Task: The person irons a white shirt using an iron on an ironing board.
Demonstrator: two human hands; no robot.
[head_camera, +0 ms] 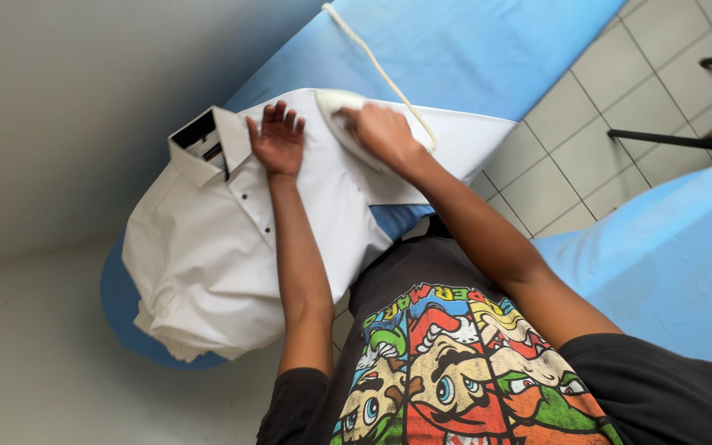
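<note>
Two hands work one white shirt (290, 222) in the head view, the only view there is. The left hand (278, 142) lies flat and open on the cloth, fingers spread, gripping nothing; it presses the shirt front just beside the button strip. The right hand (382, 132) is closed around the handle of a white iron (341, 115), whose pale sole rests on the shirt close to the left hand's fingertips.

To do this pass well, I judge the flat hand should keep the cloth taut and smooth, staying near the iron's nose but clear of it, while the iron glides away from the holding hand and not toward it, so no crease is pushed up between them. The cord (389, 78) runs back from the iron, past the right hand, across the blue board (455, 41); it is best kept trailing off the shirt.

The shirt lies under both hands. Its collar (208, 140) sits just outward of the left hand, and the bulk of the body hangs in a loose bunch off the board's rounded end, on the near side of the left forearm. The part beyond the right hand lies flat on the board. Whether the iron's sole is fully flat on the cloth is hard to say, since the right hand hides much of it.
</note>
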